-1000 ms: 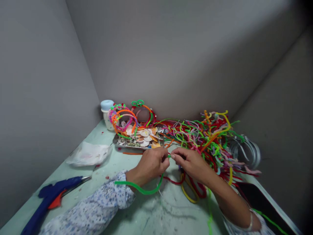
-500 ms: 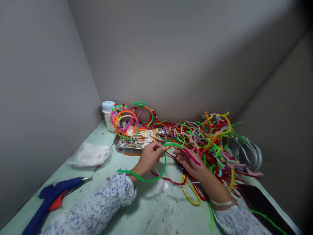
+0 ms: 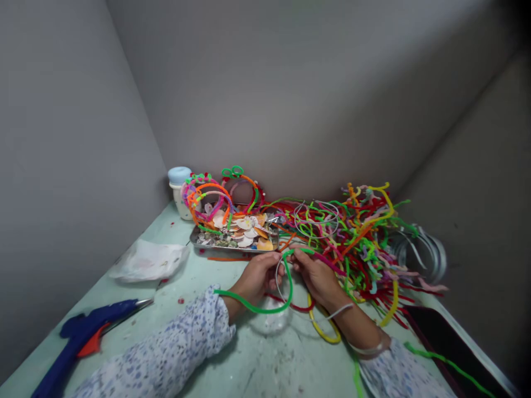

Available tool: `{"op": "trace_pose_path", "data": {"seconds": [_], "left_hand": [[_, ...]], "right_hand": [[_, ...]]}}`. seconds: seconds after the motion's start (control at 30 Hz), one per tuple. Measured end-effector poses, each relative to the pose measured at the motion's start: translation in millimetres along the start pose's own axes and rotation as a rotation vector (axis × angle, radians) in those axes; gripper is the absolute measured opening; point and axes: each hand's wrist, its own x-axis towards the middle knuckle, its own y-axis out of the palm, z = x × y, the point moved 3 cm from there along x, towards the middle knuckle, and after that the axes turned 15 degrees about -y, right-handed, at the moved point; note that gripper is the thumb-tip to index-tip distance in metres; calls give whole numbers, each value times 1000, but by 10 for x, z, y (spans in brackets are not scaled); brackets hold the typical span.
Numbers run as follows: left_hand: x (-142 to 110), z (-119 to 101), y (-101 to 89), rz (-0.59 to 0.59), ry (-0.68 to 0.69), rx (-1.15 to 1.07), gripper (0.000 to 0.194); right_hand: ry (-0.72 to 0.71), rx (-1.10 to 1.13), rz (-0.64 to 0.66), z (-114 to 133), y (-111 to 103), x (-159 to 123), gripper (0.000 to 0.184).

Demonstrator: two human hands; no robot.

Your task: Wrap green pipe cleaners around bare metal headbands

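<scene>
Left hand [image 3: 258, 276] seemed pinched on the thin wire [image 3: 277, 279] and right hand [image 3: 318, 275] on the green fuzzy stem [image 3: 291, 286] looping between them, which looked light, soft and bendable, best gripped close beside the wire.

Tucked into plain grey nook here: left wall [image 3: 62, 138], back wall [image 3: 249, 99] and right wall [image 3: 485, 182] closing in around my table [image 3: 261, 365]. Tabletop pale mint green, darkly scuffed right in front of me (few red specks too, well-used surface tbh). Light soft, dimmish. Broad slanting shadow across back wall toward right, right side darkest.
</scene>
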Motion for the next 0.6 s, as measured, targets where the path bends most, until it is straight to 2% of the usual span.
{"op": "trace_pose_path", "data": {"seconds": [0.2, 0.37, 0.6], "left_hand": [[-11, 47, -27, 154, -68, -89, 14], [3, 116, -26, 247, -108, -77, 19], [-21, 169, 7, 284, -113, -80, 23]], "right_hand": [[91, 108, 59, 41, 60, -42, 33], [160, 229, 199, 28, 86, -75, 29], [161, 203, 228, 26, 76, -79, 27]]}}
